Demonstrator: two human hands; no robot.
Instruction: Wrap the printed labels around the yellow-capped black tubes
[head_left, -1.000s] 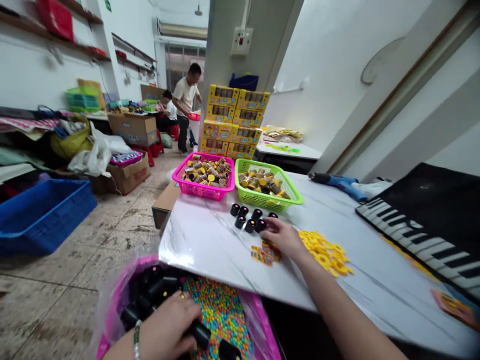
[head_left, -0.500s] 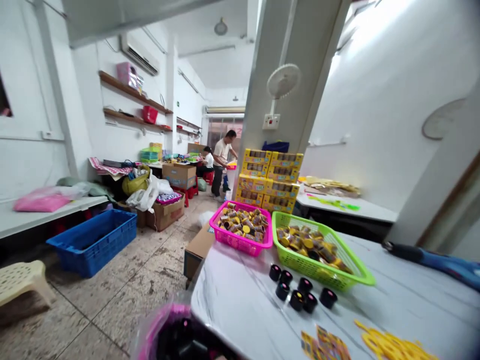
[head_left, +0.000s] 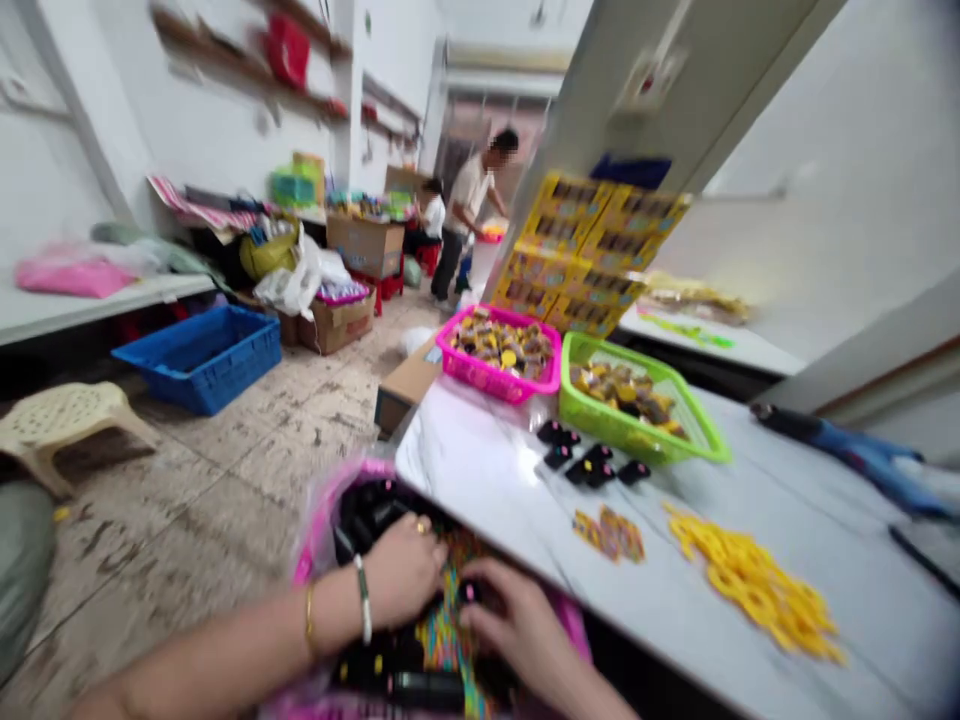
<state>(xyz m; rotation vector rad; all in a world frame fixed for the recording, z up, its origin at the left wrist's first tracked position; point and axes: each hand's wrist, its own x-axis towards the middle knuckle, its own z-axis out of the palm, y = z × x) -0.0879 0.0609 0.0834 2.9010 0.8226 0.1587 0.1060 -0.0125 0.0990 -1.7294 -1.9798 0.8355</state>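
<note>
A plastic-lined pink tub (head_left: 319, 510) holds black pieces and many small multicoloured bits (head_left: 446, 630). My left hand (head_left: 409, 570) reaches into it with the fingers curled down, their tips hidden among the contents. At the tub's right side my right hand (head_left: 514, 610) has its thumb and fingers around a black cap (head_left: 470, 592) with a pink centre. On the marble-look table, black caps (head_left: 589, 465) stand in a group beside patterned pieces (head_left: 609, 532) and a pile of yellow rings (head_left: 750, 580).
Behind the caps are a pink basket (head_left: 499, 380) and a green basket (head_left: 645, 435), both filled with small jars. Yellow boxes (head_left: 585, 250) are stacked by the pillar. A blue tool (head_left: 847, 450) lies right. A person (head_left: 465, 210) stands farther back; another sits nearby.
Both my hands have come into view inside the tub. The view has tilted down, so the tub and the table's near part show more.
</note>
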